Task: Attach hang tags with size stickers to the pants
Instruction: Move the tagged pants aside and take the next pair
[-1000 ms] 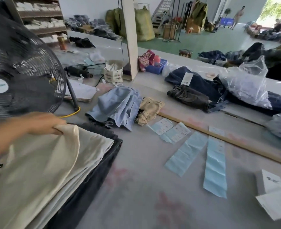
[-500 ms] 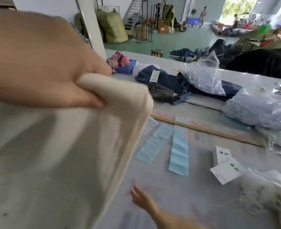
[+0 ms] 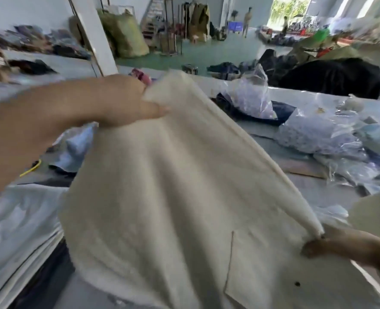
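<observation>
Cream pants, blurred, seemingly pocketed, left grip, right grip pinching edges

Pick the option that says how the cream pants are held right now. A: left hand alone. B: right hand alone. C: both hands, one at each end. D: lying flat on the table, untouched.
C: the left hand pinches the far edge of the cream pants and the right hand grips the near edge, holding them lifted and spread between them.

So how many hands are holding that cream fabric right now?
2. The left hand pinches the cream pants at their raised far corner; the right hand grips their edge, lower right.
</observation>
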A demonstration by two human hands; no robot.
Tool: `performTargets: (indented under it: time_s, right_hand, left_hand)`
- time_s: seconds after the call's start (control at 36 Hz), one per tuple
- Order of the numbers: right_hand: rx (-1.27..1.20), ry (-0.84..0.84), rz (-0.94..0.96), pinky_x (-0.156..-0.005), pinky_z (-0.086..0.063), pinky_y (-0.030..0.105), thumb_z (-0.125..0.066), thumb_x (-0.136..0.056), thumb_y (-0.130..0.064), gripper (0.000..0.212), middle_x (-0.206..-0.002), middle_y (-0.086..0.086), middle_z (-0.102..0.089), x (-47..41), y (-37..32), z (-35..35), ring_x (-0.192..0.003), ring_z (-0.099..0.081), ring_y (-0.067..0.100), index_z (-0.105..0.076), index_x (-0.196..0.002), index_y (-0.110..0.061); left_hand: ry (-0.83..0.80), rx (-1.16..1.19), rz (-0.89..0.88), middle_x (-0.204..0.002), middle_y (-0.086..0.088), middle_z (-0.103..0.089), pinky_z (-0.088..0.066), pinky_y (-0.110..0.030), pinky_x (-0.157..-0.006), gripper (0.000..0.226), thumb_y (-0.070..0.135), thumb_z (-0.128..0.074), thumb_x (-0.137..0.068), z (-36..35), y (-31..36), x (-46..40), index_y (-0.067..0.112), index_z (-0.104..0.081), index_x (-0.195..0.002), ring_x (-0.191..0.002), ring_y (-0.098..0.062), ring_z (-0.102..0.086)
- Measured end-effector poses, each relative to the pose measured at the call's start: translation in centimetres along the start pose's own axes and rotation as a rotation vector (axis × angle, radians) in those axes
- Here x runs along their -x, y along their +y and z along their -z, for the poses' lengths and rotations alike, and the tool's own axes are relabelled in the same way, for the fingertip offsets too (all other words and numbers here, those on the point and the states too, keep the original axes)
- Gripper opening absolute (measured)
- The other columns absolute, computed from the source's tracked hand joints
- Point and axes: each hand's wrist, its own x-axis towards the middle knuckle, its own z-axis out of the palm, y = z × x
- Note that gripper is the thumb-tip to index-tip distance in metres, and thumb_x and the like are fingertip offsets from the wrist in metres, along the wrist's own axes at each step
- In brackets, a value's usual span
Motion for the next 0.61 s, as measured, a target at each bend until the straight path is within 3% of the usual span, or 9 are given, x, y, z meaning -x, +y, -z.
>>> performTargets:
  time_s: [0.06,0.11,0.14,0.19,0.31,0.42,0.47,0.53,0.61]
  right_hand:
    - [0.093,-0.006,-0.107,-0.086,-0.051,0.056,-0.093,-0.045,-0.039,0.076,-0.099,0.025,-0.069,-1.6,-0.1,1.4,-0.096,-0.064,0.045,-0.066,-0.104,0.000]
    - [0.210,-0.048,-0.208,-0.084,-0.055,0.044,-0.089,-0.051,-0.044,0.067,-0.096,0.016,-0.071,-3.4,-0.5,1.1,-0.097,-0.066,0.036,-0.067,-0.101,-0.005]
    - [0.254,-0.063,-0.252,-0.078,-0.057,0.033,-0.085,-0.059,-0.044,0.055,-0.093,0.006,-0.073,-4.5,-0.5,0.5,-0.092,-0.069,0.024,-0.067,-0.099,-0.011]
    - [0.326,-0.047,-0.330,-0.073,-0.056,0.025,-0.078,-0.071,-0.046,0.044,-0.095,-0.002,-0.073,-7.4,0.3,-1.0,-0.084,-0.069,0.011,-0.066,-0.102,-0.015]
    - [0.621,0.142,-0.357,-0.087,-0.041,0.026,-0.056,-0.089,-0.040,0.035,-0.121,0.007,-0.062,-13.5,4.1,-6.4,-0.103,-0.058,0.018,-0.059,-0.113,-0.015]
    - [0.634,0.503,-0.371,-0.113,-0.016,0.045,-0.035,-0.096,-0.031,0.034,-0.137,-0.003,-0.046,-14.7,7.9,-11.0,-0.130,-0.042,0.019,-0.042,-0.129,-0.032]
    - [0.564,0.627,-0.290,-0.112,-0.017,0.042,-0.046,-0.094,-0.029,0.045,-0.146,-0.002,-0.035,-13.5,9.4,-12.4,-0.136,-0.034,0.021,-0.037,-0.138,-0.027]
    - [0.285,0.871,-0.193,-0.107,-0.027,0.043,-0.067,-0.081,-0.010,0.052,-0.140,0.016,-0.045,-11.8,11.3,-13.1,-0.130,-0.042,0.035,-0.052,-0.130,-0.010]
    - [-0.055,1.066,-0.416,-0.099,-0.035,0.043,-0.071,-0.076,0.001,0.045,-0.123,0.027,-0.057,-8.0,14.6,-13.0,-0.117,-0.051,0.041,-0.060,-0.119,0.002]
  left_hand:
    - [-0.234,-0.034,0.060,-0.110,-0.006,-0.062,-0.040,-0.027,-0.084,0.070,0.073,-0.045,-0.081,-4.7,-2.5,-1.4,0.017,-0.059,-0.120,-0.092,-0.021,-0.054]
    - [-0.426,0.013,0.156,-0.119,-0.004,-0.060,-0.047,-0.023,-0.085,0.075,0.070,-0.046,-0.083,-10.7,-5.3,-2.7,0.013,-0.052,-0.131,-0.091,-0.018,-0.057]
    - [-0.487,0.043,0.213,-0.118,-0.003,-0.059,-0.049,-0.018,-0.076,0.073,0.067,-0.048,-0.085,-13.8,-6.7,-3.1,0.012,-0.051,-0.131,-0.085,-0.016,-0.058]
    - [-0.555,0.135,0.324,-0.119,-0.002,-0.058,-0.051,-0.017,-0.068,0.071,0.063,-0.052,-0.085,-20.1,-9.2,-3.3,0.008,-0.051,-0.131,-0.086,-0.015,-0.060]
    - [-0.462,0.208,0.508,-0.139,-0.012,-0.048,-0.047,-0.030,-0.091,0.070,0.049,-0.063,-0.084,-30.1,-10.7,-1.8,0.007,-0.039,-0.134,-0.116,-0.026,-0.054]
    - [-0.363,-0.017,0.342,-0.158,-0.012,0.007,-0.010,-0.054,-0.116,0.096,0.050,-0.060,-0.080,-37.2,-7.0,0.8,0.025,-0.001,-0.151,-0.146,-0.032,-0.003]
    - [-0.357,-0.023,0.161,-0.157,-0.007,0.024,0.005,-0.054,-0.116,0.092,0.059,-0.051,-0.082,-39.6,-4.2,2.1,0.031,0.003,-0.151,-0.146,-0.028,0.017]
    - [-0.370,0.048,0.070,-0.156,-0.003,0.029,0.008,-0.055,-0.114,0.089,0.069,-0.044,-0.081,-41.6,-1.3,3.1,0.038,0.002,-0.150,-0.145,-0.024,0.023]
    - [-0.406,0.082,-0.012,-0.154,-0.003,0.032,0.006,-0.058,-0.112,0.090,0.076,-0.041,-0.078,-44.1,2.0,4.4,0.044,0.003,-0.149,-0.144,-0.021,0.024]
